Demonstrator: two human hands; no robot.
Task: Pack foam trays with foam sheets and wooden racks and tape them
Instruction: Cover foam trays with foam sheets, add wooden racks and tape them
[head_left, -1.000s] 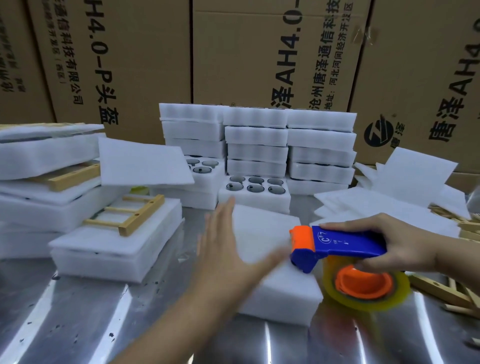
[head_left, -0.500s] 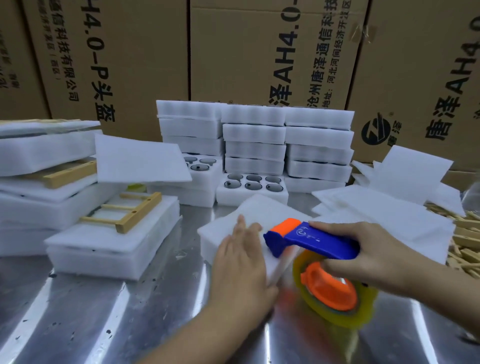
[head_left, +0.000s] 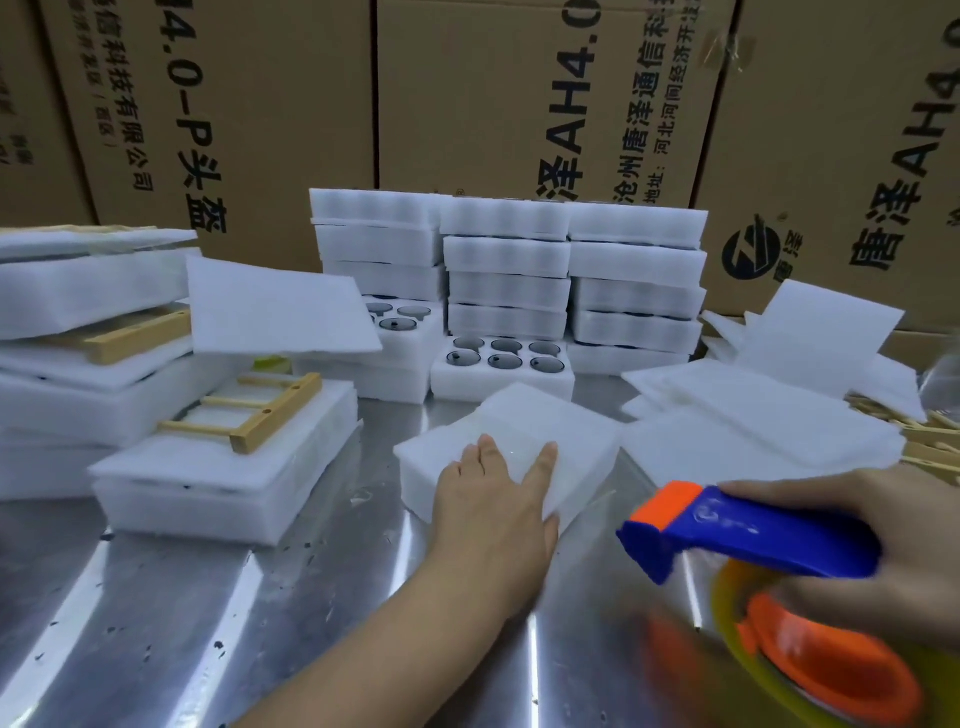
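A closed white foam tray pack lies on the steel table in the middle. My left hand presses flat on its near corner with straight fingers. My right hand grips a blue and orange tape dispenser at the lower right, lifted off the pack, with a strip of clear tape trailing toward the pack's near edge. To the left, a wooden rack rests on a foam sheet atop another tray.
Stacked foam trays stand at the back, two open ones showing dark round parts. Packed trays pile at the left. Loose foam sheets and wooden racks lie at the right. Cardboard boxes form the back wall.
My left hand has come down flat onto the foam pack. The dispenser has pulled back from the pack toward the lower right, closer to me.
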